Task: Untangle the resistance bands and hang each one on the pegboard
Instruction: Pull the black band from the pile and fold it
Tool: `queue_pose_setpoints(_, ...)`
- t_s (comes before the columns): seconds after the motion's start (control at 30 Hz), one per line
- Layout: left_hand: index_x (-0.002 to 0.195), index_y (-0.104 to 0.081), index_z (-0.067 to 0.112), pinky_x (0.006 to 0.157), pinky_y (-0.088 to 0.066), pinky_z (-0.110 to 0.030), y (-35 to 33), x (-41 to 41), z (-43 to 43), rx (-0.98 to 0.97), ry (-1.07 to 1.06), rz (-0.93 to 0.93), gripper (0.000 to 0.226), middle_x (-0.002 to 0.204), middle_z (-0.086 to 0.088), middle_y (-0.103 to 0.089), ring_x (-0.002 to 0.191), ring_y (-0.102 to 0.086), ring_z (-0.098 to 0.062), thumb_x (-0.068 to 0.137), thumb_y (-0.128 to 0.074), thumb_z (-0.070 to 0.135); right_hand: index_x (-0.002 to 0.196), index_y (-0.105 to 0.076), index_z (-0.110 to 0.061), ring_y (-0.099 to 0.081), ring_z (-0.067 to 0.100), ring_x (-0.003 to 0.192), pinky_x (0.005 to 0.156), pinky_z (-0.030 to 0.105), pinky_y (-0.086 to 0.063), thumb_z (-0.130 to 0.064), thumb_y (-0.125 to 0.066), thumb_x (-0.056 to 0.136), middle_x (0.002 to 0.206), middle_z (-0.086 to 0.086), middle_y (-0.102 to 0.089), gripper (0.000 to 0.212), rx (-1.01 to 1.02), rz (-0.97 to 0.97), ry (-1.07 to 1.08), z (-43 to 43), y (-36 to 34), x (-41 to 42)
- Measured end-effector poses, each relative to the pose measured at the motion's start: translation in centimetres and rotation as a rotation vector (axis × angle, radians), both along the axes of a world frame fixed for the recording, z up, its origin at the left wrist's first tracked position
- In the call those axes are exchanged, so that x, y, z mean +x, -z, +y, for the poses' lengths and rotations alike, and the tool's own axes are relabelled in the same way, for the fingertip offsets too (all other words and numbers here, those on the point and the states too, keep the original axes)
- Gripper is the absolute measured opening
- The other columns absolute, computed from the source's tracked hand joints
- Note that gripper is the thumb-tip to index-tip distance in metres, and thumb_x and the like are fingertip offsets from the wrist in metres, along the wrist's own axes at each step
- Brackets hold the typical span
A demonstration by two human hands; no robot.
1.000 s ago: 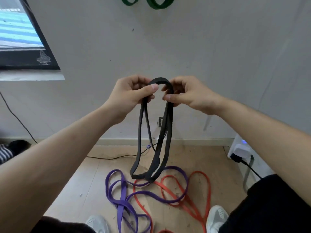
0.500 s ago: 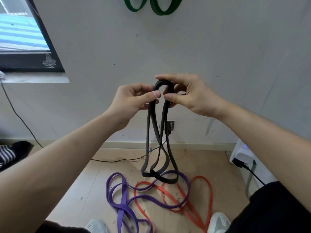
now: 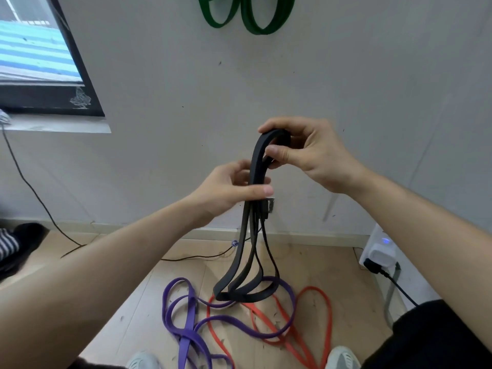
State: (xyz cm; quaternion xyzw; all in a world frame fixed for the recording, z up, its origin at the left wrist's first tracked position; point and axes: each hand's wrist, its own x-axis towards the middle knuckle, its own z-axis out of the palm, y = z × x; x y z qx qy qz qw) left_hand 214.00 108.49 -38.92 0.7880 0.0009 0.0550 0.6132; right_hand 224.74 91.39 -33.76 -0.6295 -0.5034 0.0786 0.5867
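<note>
A black resistance band [image 3: 243,265] hangs doubled in front of the wall. My right hand [image 3: 308,153] pinches its top bend between thumb and fingers. Lower down, my left hand [image 3: 231,189] closes around the gathered black strands. The band's bottom loops dangle just above the floor. A purple band [image 3: 186,328] and an orange-red band [image 3: 314,339] lie tangled together on the wooden floor beneath. Two green band loops [image 3: 250,17] hang on the wall at the top edge; what holds them is out of view.
A white power strip [image 3: 379,253] with a black plug and cable sits at the right by the wall. A thin black cable [image 3: 34,193] runs down the wall at left. A dark-framed window [image 3: 40,73] is upper left. My shoes [image 3: 342,358] are at the bottom.
My right hand has risen with the top of the black band. My left hand has slid down the strands and gathered them. The hanging loops have lifted and the view has tilted upward.
</note>
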Motion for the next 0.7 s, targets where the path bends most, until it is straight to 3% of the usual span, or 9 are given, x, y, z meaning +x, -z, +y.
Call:
queue_pose_setpoints(0.17,0.114,-0.070,0.016,0.083,-0.054,-0.016,2.2,0.3,-0.5,0.143,0.002,0.101,0.034,0.109,0.003,-0.077,0.102,-0.071,-0.006,0.083,-0.081,0.026,0.109,-0.065,-0.009,-0.068,0.023,0.081,0.076,0.035,-0.059,0.005,-0.064,0.088,0.089,0.013,-0.063,0.025,0.157,0.201,0.011,-0.2,-0.6,0.4)
queue_pose_setpoints(0.3,0.105,-0.072,0.012,0.077,-0.053,-0.014,2.4,0.6,-0.2,0.145,-0.031,0.098,0.024,0.100,0.000,-0.078,0.091,-0.073,-0.006,0.086,-0.079,0.025,0.107,-0.065,-0.009,-0.066,0.026,0.084,0.078,0.037,-0.058,0.007,-0.061,0.090,0.094,0.015,-0.059,0.023,0.308,0.389,0.048,-0.5,-0.7,1.2)
queue_pose_setpoints(0.43,0.090,-0.068,0.018,0.076,-0.053,-0.026,2.2,0.9,1.1,0.151,-0.045,0.073,0.016,0.075,0.005,-0.065,0.076,-0.066,-0.010,0.083,-0.082,0.018,0.105,-0.063,-0.007,-0.070,0.021,0.082,0.081,0.036,-0.059,0.007,-0.058,0.092,0.087,0.006,-0.065,0.021,0.443,0.530,0.115,-1.2,-1.0,3.2)
queue_pose_setpoints(0.53,0.098,-0.068,0.005,0.088,-0.057,-0.045,1.6,1.1,2.2,0.159,-0.107,0.053,0.026,0.080,-0.008,-0.063,0.079,-0.067,-0.020,0.082,-0.083,0.019,0.101,-0.063,-0.006,-0.070,0.020,0.079,0.082,0.036,-0.061,0.009,-0.056,0.092,0.084,0.005,-0.066,0.019,0.503,0.607,0.178,-2.0,-0.6,5.1)
queue_pose_setpoints(0.7,0.104,-0.073,0.011,0.085,-0.055,-0.033,-0.2,1.4,3.0,0.042,-0.228,-0.037,0.023,0.087,-0.012,-0.071,0.078,-0.069,-0.018,0.083,-0.081,0.017,0.097,-0.060,-0.004,-0.070,0.018,0.076,0.075,0.031,-0.062,0.015,-0.055,0.089,0.090,0.011,-0.062,0.021,0.389,0.711,0.244,-3.3,2.2,7.8)
